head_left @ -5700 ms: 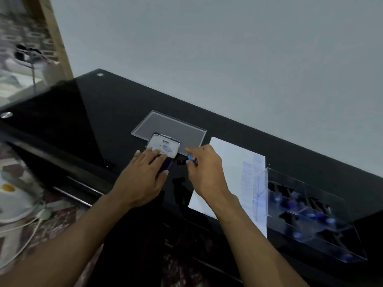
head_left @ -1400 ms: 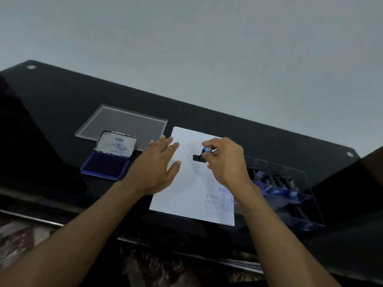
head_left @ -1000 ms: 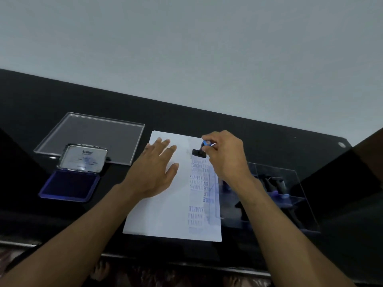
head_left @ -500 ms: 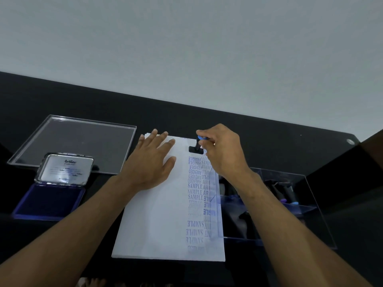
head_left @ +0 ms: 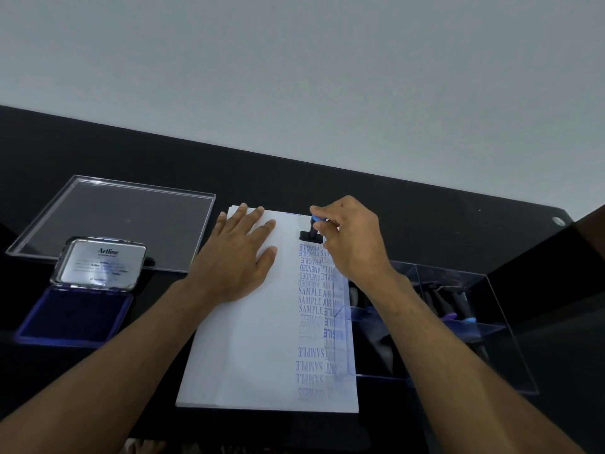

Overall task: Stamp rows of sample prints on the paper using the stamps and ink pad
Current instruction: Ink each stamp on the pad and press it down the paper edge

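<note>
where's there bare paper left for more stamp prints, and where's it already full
Bare: the wide strip of paper between its left edge and the column of prints, nearer than the left hand lying flat on it. Crowded: the right side, printed from the stamp in the right hand to the near edge, overlapped by the clear stamp box.
</note>
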Action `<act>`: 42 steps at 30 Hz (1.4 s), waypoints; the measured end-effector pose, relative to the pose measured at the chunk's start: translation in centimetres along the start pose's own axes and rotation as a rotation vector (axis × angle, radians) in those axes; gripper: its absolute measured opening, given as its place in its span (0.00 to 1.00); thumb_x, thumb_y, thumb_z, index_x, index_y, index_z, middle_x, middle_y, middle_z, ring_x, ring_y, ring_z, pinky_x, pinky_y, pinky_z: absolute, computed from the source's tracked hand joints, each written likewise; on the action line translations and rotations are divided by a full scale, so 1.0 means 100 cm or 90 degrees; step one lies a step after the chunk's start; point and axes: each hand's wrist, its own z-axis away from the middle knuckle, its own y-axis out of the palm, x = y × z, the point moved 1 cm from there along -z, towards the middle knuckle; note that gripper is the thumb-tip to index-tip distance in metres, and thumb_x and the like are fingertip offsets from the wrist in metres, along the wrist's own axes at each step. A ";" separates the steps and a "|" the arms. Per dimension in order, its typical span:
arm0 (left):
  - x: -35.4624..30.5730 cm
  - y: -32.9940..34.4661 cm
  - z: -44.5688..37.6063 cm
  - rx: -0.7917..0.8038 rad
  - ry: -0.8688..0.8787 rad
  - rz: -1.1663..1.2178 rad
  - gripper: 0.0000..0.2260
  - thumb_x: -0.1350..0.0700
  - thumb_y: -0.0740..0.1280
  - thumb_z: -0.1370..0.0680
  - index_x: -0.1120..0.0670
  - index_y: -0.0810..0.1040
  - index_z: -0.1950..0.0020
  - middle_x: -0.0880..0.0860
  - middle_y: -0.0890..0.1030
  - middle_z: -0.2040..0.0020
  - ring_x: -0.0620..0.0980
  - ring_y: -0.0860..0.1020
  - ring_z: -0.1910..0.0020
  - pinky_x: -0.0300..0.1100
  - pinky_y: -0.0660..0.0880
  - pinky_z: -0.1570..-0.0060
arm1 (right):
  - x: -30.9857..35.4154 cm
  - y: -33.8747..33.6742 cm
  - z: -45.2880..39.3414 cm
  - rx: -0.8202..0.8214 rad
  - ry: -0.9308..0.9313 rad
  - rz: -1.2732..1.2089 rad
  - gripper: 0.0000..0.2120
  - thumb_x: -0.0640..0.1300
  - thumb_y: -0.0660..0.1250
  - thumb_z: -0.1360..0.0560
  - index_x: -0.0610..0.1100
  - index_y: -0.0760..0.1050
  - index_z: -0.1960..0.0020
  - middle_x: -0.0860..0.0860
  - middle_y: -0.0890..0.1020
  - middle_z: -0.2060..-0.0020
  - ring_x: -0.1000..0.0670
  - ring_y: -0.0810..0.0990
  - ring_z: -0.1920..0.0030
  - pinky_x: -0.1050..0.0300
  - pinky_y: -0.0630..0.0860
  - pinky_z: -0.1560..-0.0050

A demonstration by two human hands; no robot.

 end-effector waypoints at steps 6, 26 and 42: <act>-0.001 -0.001 0.001 -0.001 0.000 -0.004 0.35 0.35 0.40 0.22 0.49 0.62 0.20 0.52 0.58 0.19 0.55 0.50 0.19 0.59 0.49 0.21 | 0.000 0.001 -0.001 0.023 0.020 0.008 0.14 0.42 0.67 0.22 0.45 0.80 0.38 0.51 0.79 0.45 0.57 0.74 0.54 0.79 0.67 0.60; 0.001 0.002 0.001 0.002 -0.003 -0.011 0.34 0.36 0.40 0.22 0.48 0.60 0.20 0.51 0.56 0.18 0.54 0.48 0.18 0.57 0.47 0.21 | 0.003 0.003 -0.004 0.054 0.041 -0.008 0.13 0.41 0.67 0.22 0.44 0.80 0.38 0.55 0.77 0.51 0.60 0.75 0.63 0.75 0.71 0.63; 0.000 0.001 0.001 -0.004 -0.002 -0.006 0.34 0.36 0.41 0.22 0.49 0.62 0.20 0.52 0.58 0.19 0.55 0.50 0.19 0.58 0.49 0.21 | 0.001 0.001 -0.008 0.025 -0.002 0.038 0.09 0.43 0.70 0.23 0.45 0.83 0.44 0.51 0.83 0.48 0.60 0.75 0.57 0.75 0.69 0.52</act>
